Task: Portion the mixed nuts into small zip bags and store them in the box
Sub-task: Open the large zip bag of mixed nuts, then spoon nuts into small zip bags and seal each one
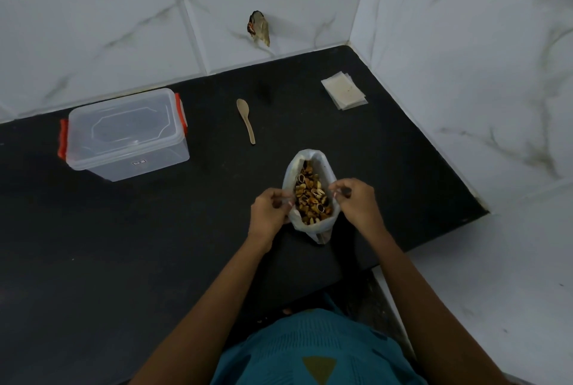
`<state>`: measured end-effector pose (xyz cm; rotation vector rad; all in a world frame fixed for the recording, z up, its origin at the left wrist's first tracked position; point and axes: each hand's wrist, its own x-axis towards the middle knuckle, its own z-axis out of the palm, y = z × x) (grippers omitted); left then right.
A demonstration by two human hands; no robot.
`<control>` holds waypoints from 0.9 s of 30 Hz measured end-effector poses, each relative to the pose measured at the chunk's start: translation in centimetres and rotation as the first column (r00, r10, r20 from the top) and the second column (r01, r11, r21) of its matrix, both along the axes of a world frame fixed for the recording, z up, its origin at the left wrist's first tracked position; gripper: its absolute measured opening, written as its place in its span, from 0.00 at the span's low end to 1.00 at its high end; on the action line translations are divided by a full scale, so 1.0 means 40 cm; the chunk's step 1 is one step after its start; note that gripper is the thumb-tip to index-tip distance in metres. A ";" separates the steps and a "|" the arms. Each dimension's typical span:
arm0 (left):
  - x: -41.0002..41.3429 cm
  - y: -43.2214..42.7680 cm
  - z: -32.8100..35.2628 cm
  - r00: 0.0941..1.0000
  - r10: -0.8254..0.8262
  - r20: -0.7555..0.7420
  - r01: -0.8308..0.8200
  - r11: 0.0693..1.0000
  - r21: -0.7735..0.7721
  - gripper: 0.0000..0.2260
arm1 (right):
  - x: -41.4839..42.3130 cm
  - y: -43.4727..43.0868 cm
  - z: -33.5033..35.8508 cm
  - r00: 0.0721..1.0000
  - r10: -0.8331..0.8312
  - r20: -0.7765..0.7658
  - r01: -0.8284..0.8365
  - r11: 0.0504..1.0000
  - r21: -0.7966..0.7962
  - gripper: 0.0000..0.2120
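A white plastic bag (319, 231) full of mixed nuts (312, 197) stands open on the black counter (155, 245) in the middle of the view. My left hand (269, 212) pinches the bag's left rim and my right hand (356, 201) pinches its right rim, holding the mouth spread. A clear plastic box (125, 135) with orange clips and its lid on sits at the far left. A small stack of flat zip bags (344, 90) lies at the back right. A wooden spoon (246, 119) lies between box and zip bags.
White marbled tile walls close the counter at the back and on the right. A hole with debris (259, 28) marks the back wall. The counter's front edge drops off at the lower right, near my teal garment (310, 350).
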<state>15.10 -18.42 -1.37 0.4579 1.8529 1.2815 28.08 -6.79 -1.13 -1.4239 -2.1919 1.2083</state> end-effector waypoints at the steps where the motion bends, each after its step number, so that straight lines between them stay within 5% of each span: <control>1: 0.005 -0.001 0.002 0.993 0.036 0.113 -0.038 0.999 0.015 0.05 | 0.001 0.000 -0.003 1.000 0.010 0.007 -0.010 1.000 -0.013 0.08; 7: -0.010 -0.006 -0.002 0.900 0.127 0.417 -0.120 0.992 -0.043 0.05 | 0.006 0.011 0.026 0.995 0.091 -0.039 -0.096 0.985 -0.143 0.05; 13: -0.074 0.011 0.004 0.958 0.118 0.260 -0.088 0.988 -0.124 0.07 | -0.016 0.066 0.091 0.983 0.005 -0.183 -0.050 0.969 -0.241 0.05; 27: -0.191 0.456 0.045 0.999 0.039 -0.030 -0.038 0.998 0.047 0.05 | -0.222 0.397 0.054 0.982 -0.168 -0.091 0.168 0.986 -0.016 0.10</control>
